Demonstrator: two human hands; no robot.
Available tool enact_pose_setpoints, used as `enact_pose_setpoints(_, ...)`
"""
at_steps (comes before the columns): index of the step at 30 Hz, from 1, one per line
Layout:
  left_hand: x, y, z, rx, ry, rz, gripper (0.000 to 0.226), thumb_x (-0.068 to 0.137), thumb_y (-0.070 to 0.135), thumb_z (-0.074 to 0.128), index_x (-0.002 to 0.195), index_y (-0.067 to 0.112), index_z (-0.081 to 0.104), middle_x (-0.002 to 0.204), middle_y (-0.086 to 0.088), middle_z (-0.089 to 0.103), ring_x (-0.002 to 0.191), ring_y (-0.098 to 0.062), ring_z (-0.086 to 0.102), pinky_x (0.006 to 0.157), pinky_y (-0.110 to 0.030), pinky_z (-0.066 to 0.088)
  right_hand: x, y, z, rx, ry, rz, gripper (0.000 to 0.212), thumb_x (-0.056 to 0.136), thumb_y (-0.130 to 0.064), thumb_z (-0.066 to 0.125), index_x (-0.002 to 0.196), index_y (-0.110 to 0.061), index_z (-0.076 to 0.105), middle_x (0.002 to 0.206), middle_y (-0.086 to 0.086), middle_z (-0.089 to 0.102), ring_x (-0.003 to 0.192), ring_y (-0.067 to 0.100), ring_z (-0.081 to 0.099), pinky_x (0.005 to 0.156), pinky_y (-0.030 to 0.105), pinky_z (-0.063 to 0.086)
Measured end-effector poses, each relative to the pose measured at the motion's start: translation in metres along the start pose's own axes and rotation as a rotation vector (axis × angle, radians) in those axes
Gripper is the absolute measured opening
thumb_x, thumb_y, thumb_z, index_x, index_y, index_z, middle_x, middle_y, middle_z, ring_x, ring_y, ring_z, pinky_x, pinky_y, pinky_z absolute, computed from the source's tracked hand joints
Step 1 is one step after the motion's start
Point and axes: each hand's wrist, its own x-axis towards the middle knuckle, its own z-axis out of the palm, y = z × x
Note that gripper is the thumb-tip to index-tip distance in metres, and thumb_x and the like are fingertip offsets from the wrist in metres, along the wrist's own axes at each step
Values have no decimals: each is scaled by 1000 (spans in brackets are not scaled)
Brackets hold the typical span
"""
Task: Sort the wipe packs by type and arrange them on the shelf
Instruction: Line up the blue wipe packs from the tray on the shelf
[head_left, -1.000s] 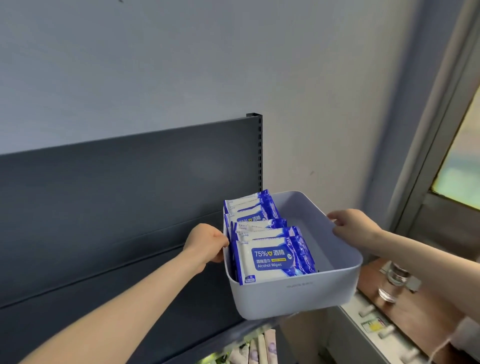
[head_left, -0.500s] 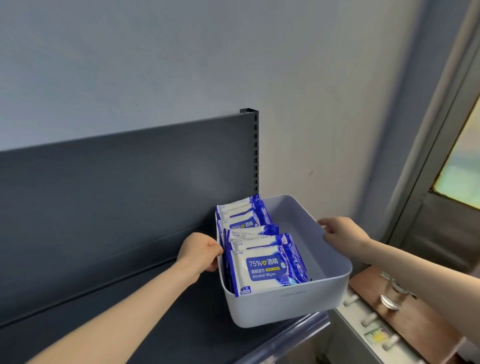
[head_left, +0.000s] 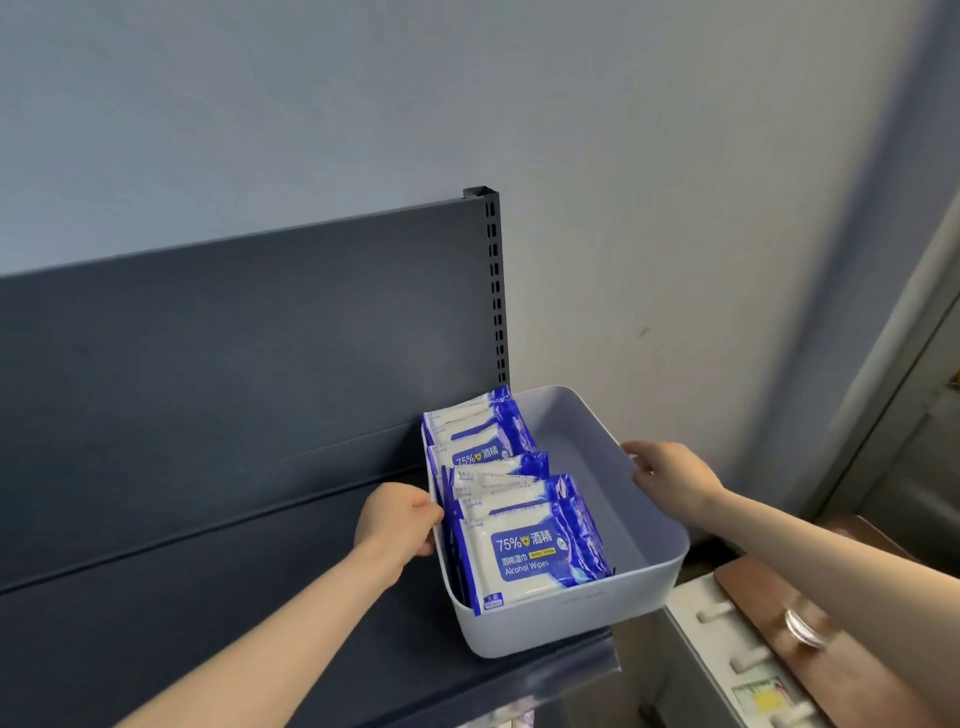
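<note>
A dark blue metal shelf (head_left: 260, 649) stands against a pale wall. Over the last second the pale plastic bin (head_left: 571, 623) has come down from mid-air and now seems to rest on the shelf's right end, its right side apparently overhanging. The left hand (head_left: 395, 519) and the right hand (head_left: 670, 473) each curl over a side rim. Alcohol wipe packs (head_left: 530, 556), all one type, stand along the bin's left wall, so this batch looks shelved. Behind rises the slotted upright (head_left: 493, 291). A glass (head_left: 805, 626) sits well apart at right, blocking nothing.

Hands (head_left: 399, 525) (head_left: 675, 475) on bin (head_left: 566, 623) of wipe packs (head_left: 535, 558)
</note>
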Motion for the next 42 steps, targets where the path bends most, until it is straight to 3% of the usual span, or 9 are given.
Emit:
enact_pose_setpoints(6, -7, 1, 19, 5, 79, -21, 16, 86, 12, 61, 73, 10, 70, 76, 1, 71, 71, -17, 70, 64, -35, 60, 12, 15, 8, 46, 8, -60, 41, 84, -10, 47, 120, -23, 60, 105, 1, 70, 94, 24, 63, 75, 34, 52)
enact_pose_setpoints(10, -11, -4, 27, -31, 120, -28, 15, 88, 19, 63, 75, 18, 70, 75, 6, 72, 72, -13, 71, 69, -41, 61, 16, 20, 12, 18, 39, -95, 38, 85, -12, 47, 119, -23, 59, 103, 2, 70, 92, 27, 63, 70, 34, 52)
enact_pose_setpoints(16, -22, -5, 43, 198, 300, 28, 24, 91, 30, 57, 76, 15, 66, 67, 5, 68, 64, -14, 67, 63, -43, 58, 14, 21, 23, 6, 115, -100, 40, 86, -11, 42, 120, -23, 57, 99, 6, 70, 85, 30, 62, 64, 36, 53)
enact_pose_setpoints(23, -30, -3, 49, 232, 361, 17, 29, 93, 32, 53, 71, 15, 62, 65, 6, 65, 60, -13, 64, 57, -36, 55, 10, 20, 25, 19, 131, -62, 43, 89, -13, 40, 128, -27, 54, 100, 7, 70, 83, 31, 63, 62, 36, 53)
enact_pose_setpoints(27, -31, -3, 50, 270, 359, 23, 31, 94, 28, 51, 67, 14, 56, 62, 5, 62, 56, -14, 59, 49, -28, 43, 10, 18, 20, -4, 105, -72, 45, 88, -11, 39, 127, -28, 54, 100, 7, 69, 86, 31, 62, 60, 31, 48)
enact_pose_setpoints(32, -37, -9, 49, 233, 367, 16, 35, 93, 29, 52, 61, 16, 50, 60, 5, 59, 52, -12, 54, 46, -23, 34, 7, 8, 17, -79, 67, -56, 46, 91, -14, 37, 134, -26, 48, 116, 7, 66, 102, 31, 61, 73, 35, 50)
enact_pose_setpoints(35, -40, -11, 45, 205, 335, 56, 29, 95, 38, 52, 73, 20, 59, 68, 10, 62, 60, -6, 58, 47, -22, 38, -2, -2, 11, -111, 94, -47, 47, 93, -15, 38, 139, -27, 41, 123, 5, 62, 106, 30, 59, 74, 34, 47)
enact_pose_setpoints(38, -39, -15, 39, 155, 267, 79, 23, 95, 43, 51, 83, 27, 63, 77, 14, 65, 69, -3, 61, 55, -27, 50, -20, -26, 8, -11, 172, -205, 47, 95, -23, 47, 141, -25, 39, 135, -1, 54, 118, 22, 52, 84, 33, 45)
enact_pose_setpoints(42, -39, -14, 29, 86, 264, 83, 23, 96, 37, 51, 111, 30, 66, 104, 14, 68, 84, -3, 59, 69, -28, 49, -43, -66, 8, 87, -155, -417, 70, 85, -47, 62, 145, -33, 29, 151, -14, 32, 139, 5, 27, 110, 30, 34)
